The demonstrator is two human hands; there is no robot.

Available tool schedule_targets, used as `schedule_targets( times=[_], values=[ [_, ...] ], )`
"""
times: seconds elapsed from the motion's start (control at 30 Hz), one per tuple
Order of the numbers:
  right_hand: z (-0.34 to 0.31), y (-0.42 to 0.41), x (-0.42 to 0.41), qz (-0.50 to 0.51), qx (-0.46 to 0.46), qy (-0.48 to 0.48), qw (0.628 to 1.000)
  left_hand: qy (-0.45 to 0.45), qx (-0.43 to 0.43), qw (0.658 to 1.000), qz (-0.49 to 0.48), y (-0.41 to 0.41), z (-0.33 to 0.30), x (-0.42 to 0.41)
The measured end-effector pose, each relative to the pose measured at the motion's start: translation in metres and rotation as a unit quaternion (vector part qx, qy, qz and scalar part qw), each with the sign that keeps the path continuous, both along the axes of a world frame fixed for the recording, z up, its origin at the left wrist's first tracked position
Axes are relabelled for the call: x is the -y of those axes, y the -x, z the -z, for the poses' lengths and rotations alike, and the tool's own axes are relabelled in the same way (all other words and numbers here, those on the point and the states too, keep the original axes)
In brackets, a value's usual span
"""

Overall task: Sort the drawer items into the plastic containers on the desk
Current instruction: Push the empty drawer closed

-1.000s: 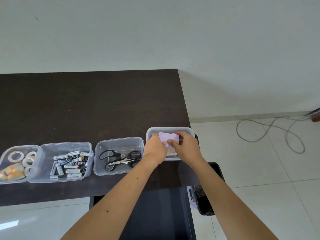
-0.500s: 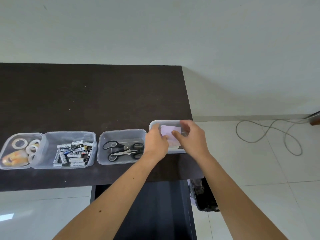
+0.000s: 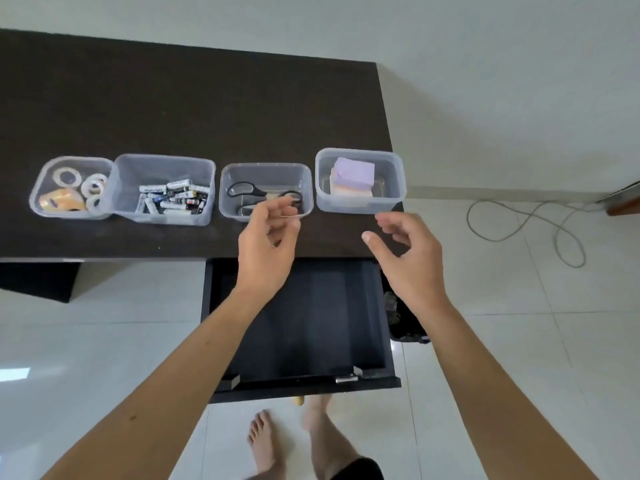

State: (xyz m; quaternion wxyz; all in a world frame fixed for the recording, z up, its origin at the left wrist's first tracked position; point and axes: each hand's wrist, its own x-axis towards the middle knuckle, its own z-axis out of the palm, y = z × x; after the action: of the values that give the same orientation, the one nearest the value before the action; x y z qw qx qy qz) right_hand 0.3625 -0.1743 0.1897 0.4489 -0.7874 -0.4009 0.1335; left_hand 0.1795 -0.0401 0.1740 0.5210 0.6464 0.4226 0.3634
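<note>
Left fingers [image 3: 284,207] loosely curled, thumb near the fingertips, nothing between them. Right fingers [image 3: 388,221] likewise relaxed and half-curled, thumb out to the side, nothing held. Left hand [image 3: 266,244] hovering above the near desk edge, fingertips overlapping the front wall of the scissors container [image 3: 266,192] in view; touching or not, cannot tell. Right hand [image 3: 408,252] just in front of the sticky-note container [image 3: 360,180], apart from it. Both forearms reaching up from below, roughly parallel, wrists above the open drawer [image 3: 301,323].

Sticky notes [image 3: 353,176] stacked inside the rightmost container, purple pad on top, paler pads beneath. Scissors [image 3: 263,199] in the next container left. Batteries [image 3: 171,200] in the third container [image 3: 162,188]. Tape rolls [image 3: 74,188] in the leftmost container [image 3: 71,187], touching its neighbour. All four in a row near the front of the dark desk [image 3: 190,109].

Drawer interior dark, no items made out in it; sorting probably finished or close to it.

Risks, as judged: sticky-note container close to the desk's right corner, so a careless sweep of the right hand could push it off the edge. Drawer pulled well out at thigh level with bare feet [image 3: 266,441] directly below; stepping forward could mean a knock against its front. Small leftover items in the dark drawer easy to miss.

Grey cable [image 3: 540,230] looped on the tiled floor to the right.
</note>
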Motion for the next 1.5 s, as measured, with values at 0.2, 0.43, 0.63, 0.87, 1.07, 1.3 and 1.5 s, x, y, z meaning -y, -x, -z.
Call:
schedule_targets(
  times=[0.2, 0.43, 0.63, 0.87, 1.07, 1.3, 1.5],
  values=[
    [0.068, 0.053, 0.076, -0.084, -0.023, 0.075, 0.993, 0.013, -0.060, 0.998, 0.007, 0.086, 0.053, 0.070],
    [0.138, 0.080, 0.141, -0.168, -0.042, 0.133, 0.976, -0.075, -0.284, 0.929, 0.224, 0.155, 0.121, 0.124],
    [0.169, 0.087, 0.157, -0.196, 0.097, 0.134, 0.967, -0.255, -0.308, 0.894, 0.204, 0.171, 0.151, 0.136],
    [0.166, 0.086, 0.146, -0.186, 0.105, 0.077, 0.974, -0.274, -0.277, 0.913, 0.121, 0.174, 0.150, 0.132],
    [0.166, 0.059, 0.095, -0.190, 0.099, 0.062, 0.975, -0.241, -0.259, 0.931, 0.095, 0.146, 0.148, 0.086],
    [0.168, 0.035, 0.036, -0.133, 0.172, 0.028, 0.976, -0.364, -0.249, 0.895, 0.071, 0.110, 0.168, 0.021],
    [0.167, 0.011, -0.005, -0.063, 0.324, 0.052, 0.943, -0.464, -0.302, 0.832, 0.030, 0.087, 0.173, -0.031]
  ],
)
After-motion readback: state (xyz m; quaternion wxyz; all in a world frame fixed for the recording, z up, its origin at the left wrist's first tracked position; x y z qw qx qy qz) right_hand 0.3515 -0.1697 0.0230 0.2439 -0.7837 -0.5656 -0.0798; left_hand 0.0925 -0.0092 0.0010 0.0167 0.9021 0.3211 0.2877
